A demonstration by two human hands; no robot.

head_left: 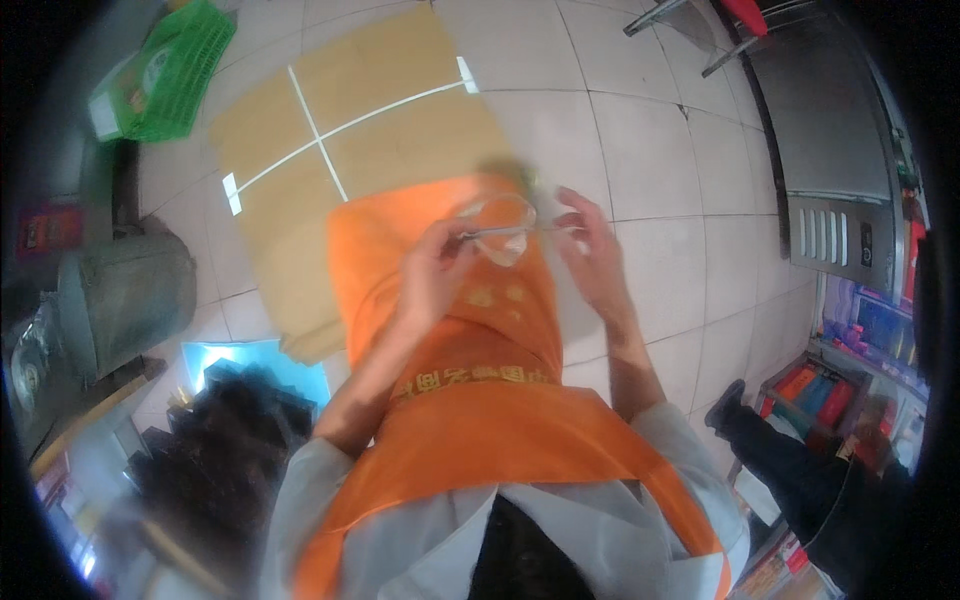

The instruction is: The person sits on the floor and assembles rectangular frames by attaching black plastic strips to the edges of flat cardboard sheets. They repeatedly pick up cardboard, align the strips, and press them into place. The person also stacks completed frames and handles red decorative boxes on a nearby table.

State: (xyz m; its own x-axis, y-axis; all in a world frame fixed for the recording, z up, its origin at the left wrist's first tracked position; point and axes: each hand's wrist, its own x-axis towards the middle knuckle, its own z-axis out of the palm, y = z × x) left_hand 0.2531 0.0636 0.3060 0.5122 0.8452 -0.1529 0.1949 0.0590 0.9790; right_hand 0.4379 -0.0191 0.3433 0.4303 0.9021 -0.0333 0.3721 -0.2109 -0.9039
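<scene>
In front of my orange apron [450, 340], my left hand [432, 268] pinches the near-left edge of a clear, roundish see-through thing [510, 245]. Blur hides its exact kind; it has a ring-like outline. A thin pale strip [492, 232] crosses it from my left fingertips toward the right. My right hand [595, 255] is raised on the other side, its thumb and forefinger closed at the far end of the strip, the other fingers loosely bent. Beyond both hands lies a large flat brown board or package [390, 130], crossed by white bands with white tabs at their ends.
A green plastic basket [190, 75] stands at the far left, a grey-green rounded container [140, 300] below it. Dark bags [220, 440] and a light-blue panel [270, 365] lie near left. A metal cabinet [835, 235] and another person's dark-clad leg [790, 460] are at right.
</scene>
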